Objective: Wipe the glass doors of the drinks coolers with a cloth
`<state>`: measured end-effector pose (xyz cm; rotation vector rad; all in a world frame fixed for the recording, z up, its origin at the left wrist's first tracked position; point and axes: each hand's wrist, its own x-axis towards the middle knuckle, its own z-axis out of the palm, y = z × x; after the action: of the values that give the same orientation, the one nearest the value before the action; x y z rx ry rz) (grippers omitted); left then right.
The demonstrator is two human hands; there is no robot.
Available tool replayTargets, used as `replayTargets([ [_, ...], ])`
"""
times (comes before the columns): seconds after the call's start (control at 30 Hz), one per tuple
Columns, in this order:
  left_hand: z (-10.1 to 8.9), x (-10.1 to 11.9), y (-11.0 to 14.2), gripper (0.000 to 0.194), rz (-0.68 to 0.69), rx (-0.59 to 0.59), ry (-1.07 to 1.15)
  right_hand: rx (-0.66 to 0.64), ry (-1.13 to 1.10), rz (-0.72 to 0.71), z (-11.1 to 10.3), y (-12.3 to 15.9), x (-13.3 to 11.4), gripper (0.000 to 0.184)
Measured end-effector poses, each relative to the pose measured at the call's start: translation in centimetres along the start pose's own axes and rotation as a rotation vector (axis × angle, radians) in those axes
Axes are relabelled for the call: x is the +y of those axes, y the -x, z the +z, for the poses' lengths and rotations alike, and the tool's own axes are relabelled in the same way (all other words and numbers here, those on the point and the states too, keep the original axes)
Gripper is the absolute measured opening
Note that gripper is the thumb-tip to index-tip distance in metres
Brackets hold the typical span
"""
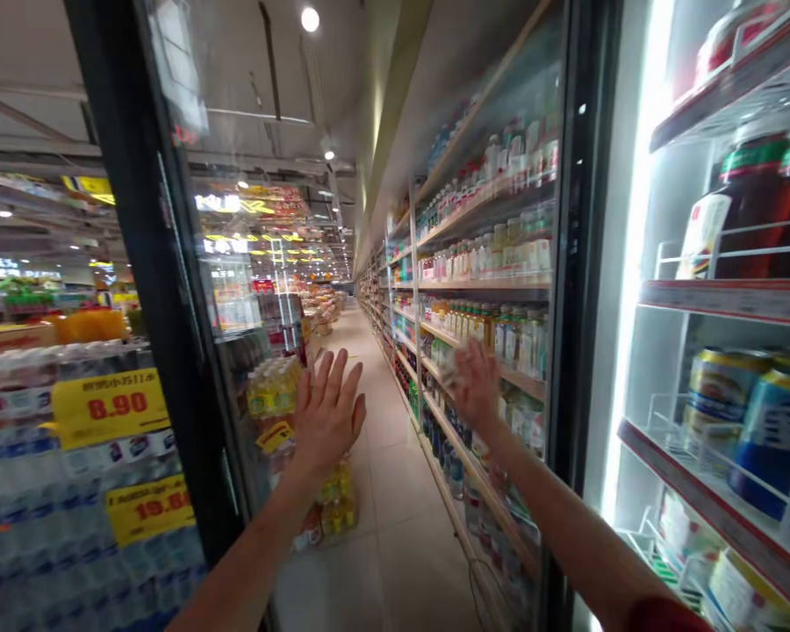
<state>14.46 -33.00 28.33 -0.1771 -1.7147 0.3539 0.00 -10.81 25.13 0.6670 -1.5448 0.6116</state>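
Observation:
A glass fridge door in a black frame (576, 263) stands open in front of me, with the store aisle showing through its pane. My left hand (329, 408) is spread flat at the glass, fingers apart and holding nothing. At the right part of the pane, my right hand (479, 386) is raised with its fingers curled and smeared by motion. Beside those fingers is a pale, blurred patch (452, 364); whether it is a cloth in the hand or something behind the glass is unclear.
To the right, the lit fridge's shelves (730, 298) hold dark bottles (757, 197) and blue cans (773, 439). Stacked bottle packs with a yellow price sign (109, 408) stand at left. Through the glass appear bottle shelves (487, 285) and the tiled aisle floor (395, 491).

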Motion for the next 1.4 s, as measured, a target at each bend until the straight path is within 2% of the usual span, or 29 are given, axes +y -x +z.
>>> replayTargets([
  [0.07,0.0,0.1,-0.1,0.058,-0.003,-0.001,-0.007,0.197,0.047,0.364,-0.4,-1.8,3.4,0.050],
  [0.1,0.0,0.1,-0.1,0.059,-0.004,-0.001,-0.007,0.264,0.056,0.479,-0.5,-2.7,4.0,0.051],
  [0.13,0.0,0.1,-0.1,0.060,-0.005,-0.001,-0.004,0.295,0.051,0.525,-0.4,-3.3,3.7,0.052],
  [0.17,0.1,0.1,-0.1,0.060,-0.007,0.002,0.001,0.285,0.031,0.493,-0.2,-3.6,2.6,0.052],
  [0.2,0.1,0.1,-0.1,0.061,-0.009,0.001,0.008,0.233,-0.001,0.394,0.1,-3.4,1.0,0.053],
  [0.3,0.0,0.0,0.1,0.060,-0.022,-0.012,0.036,-0.035,-0.100,-0.092,0.9,-1.5,-4.3,0.051],
  [0.33,0.0,-0.1,0.1,0.060,-0.023,-0.016,0.040,-0.108,-0.114,-0.239,1.0,-0.7,-5.2,0.050],
  [0.37,0.0,-0.1,0.1,0.060,-0.023,-0.017,0.040,-0.147,-0.114,-0.328,1.1,-0.2,-5.2,0.047],
  [0.4,0.0,-0.1,0.1,0.060,-0.020,-0.018,0.035,-0.138,-0.100,-0.338,1.0,0.0,-4.4,0.045],
  [0.47,0.0,-0.1,0.1,0.061,-0.014,-0.010,0.019,-0.017,-0.048,-0.173,0.7,-0.7,-1.3,0.043],
  [0.57,0.1,0.0,0.0,0.061,-0.007,-0.001,0.000,0.237,0.009,0.210,0.4,-3.7,3.0,0.047],
  [0.6,0.2,0.0,0.0,0.061,-0.006,0.002,-0.003,0.291,0.012,0.292,0.5,-4.6,3.3,0.049],
  [0.67,0.2,0.0,0.0,0.060,-0.005,0.005,-0.007,0.299,0.002,0.314,0.8,-5.3,1.6,0.050],
  [0.7,0.2,0.0,0.0,0.060,-0.004,0.003,-0.007,0.245,-0.010,0.244,0.9,-4.9,0.0,0.050],
  [0.73,0.1,0.0,0.0,0.059,-0.003,0.003,-0.007,0.159,-0.027,0.111,1.1,-4.2,-1.7,0.050],
  [0.8,0.1,-0.1,0.1,0.057,0.004,0.003,-0.006,-0.025,-0.065,-0.256,1.3,-2.4,-4.6,0.051],
  [0.83,0.0,-0.2,0.1,0.056,0.005,0.003,-0.005,-0.093,-0.078,-0.419,1.3,-1.7,-5.3,0.051],
  [0.87,0.0,-0.2,0.1,0.055,0.006,0.004,-0.004,-0.131,-0.080,-0.524,1.2,-1.5,-5.3,0.050],
  [0.9,0.0,-0.2,0.1,0.054,0.008,0.006,-0.003,-0.132,-0.071,-0.548,1.1,-1.8,-4.7,0.049],
  [0.93,0.0,-0.2,0.1,0.053,0.009,0.007,-0.002,-0.100,-0.052,-0.480,0.9,-2.8,-3.5,0.048],
  [0.97,0.0,-0.2,0.1,0.053,0.009,0.006,-0.001,-0.046,-0.028,-0.330,0.7,-4.4,-2.0,0.047],
  [1.07,0.1,-0.2,0.1,0.051,0.001,0.004,0.007,0.175,0.013,0.227,0.5,-10.1,1.6,0.048],
  [1.1,0.1,-0.2,0.1,0.051,-0.003,0.003,0.010,0.205,0.014,0.309,0.6,-11.3,1.8,0.049],
  [1.13,0.1,-0.2,0.1,0.051,-0.005,0.001,0.013,0.200,0.012,0.319,0.6,-11.7,1.5,0.049],
  [1.2,0.0,-0.2,0.1,0.051,-0.002,-0.001,0.019,0.104,0.005,0.136,0.6,-10.0,-0.8,0.048],
  [1.3,-0.2,-0.2,0.0,0.050,0.010,0.001,0.026,-0.103,-0.027,-0.312,0.4,-3.4,-4.7,0.045],
  [1.33,-0.3,-0.2,0.0,0.049,0.013,0.004,0.027,-0.175,-0.046,-0.458,0.3,-1.4,-5.2,0.045],
  [1.37,-0.4,-0.2,-0.1,0.048,0.015,0.006,0.028,-0.220,-0.055,-0.535,0.1,-0.1,-5.1,0.044],
  [1.4,-0.4,-0.2,-0.1,0.048,0.016,0.007,0.028,-0.223,-0.052,-0.544,0.0,0.3,-4.3,0.044],
])
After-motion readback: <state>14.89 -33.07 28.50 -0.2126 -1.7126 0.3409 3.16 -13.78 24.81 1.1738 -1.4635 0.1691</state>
